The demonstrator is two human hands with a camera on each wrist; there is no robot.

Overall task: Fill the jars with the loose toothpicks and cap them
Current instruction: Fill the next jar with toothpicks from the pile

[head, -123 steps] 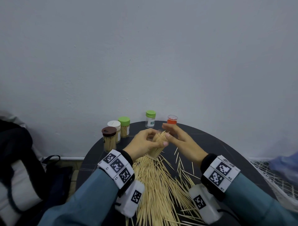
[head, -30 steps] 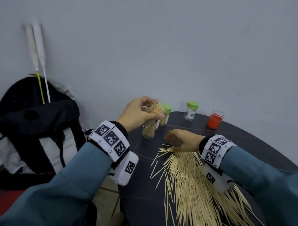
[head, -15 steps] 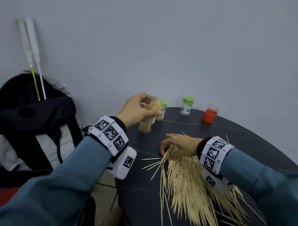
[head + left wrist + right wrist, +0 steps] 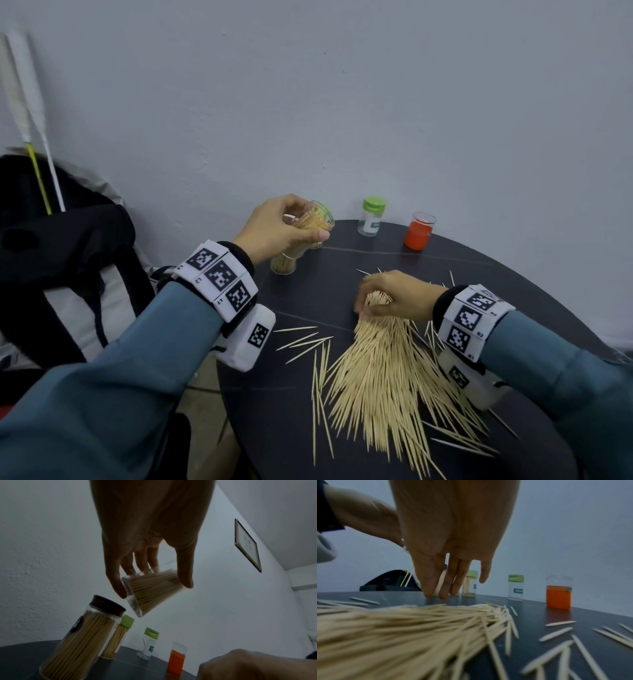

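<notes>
My left hand point(image 4: 277, 233) point(image 4: 147, 547) grips a clear uncapped jar point(image 4: 313, 222) point(image 4: 152, 589) packed with toothpicks, tilted in the air over the table's back left. Under it stand a brown-capped full jar point(image 4: 82, 626) point(image 4: 283, 265) and a green-capped full jar point(image 4: 118, 634). My right hand point(image 4: 394, 294) point(image 4: 450, 547) cups the far end of the loose toothpick pile point(image 4: 383, 370) point(image 4: 393, 628). Its fingertips point(image 4: 442, 593) point down onto the table, and no toothpick shows between them.
An empty green-capped jar point(image 4: 371, 216) point(image 4: 515, 586) and an orange jar point(image 4: 418, 231) point(image 4: 558, 595) stand at the back of the dark round table point(image 4: 291, 428). Stray toothpicks point(image 4: 305, 339) lie left of the pile. A black backpack point(image 4: 61, 274) sits off the table's left edge.
My right hand left the jar, dropped to the pile and drew its far end together. The left hand lifted the filled jar left, above the capped jars.
</notes>
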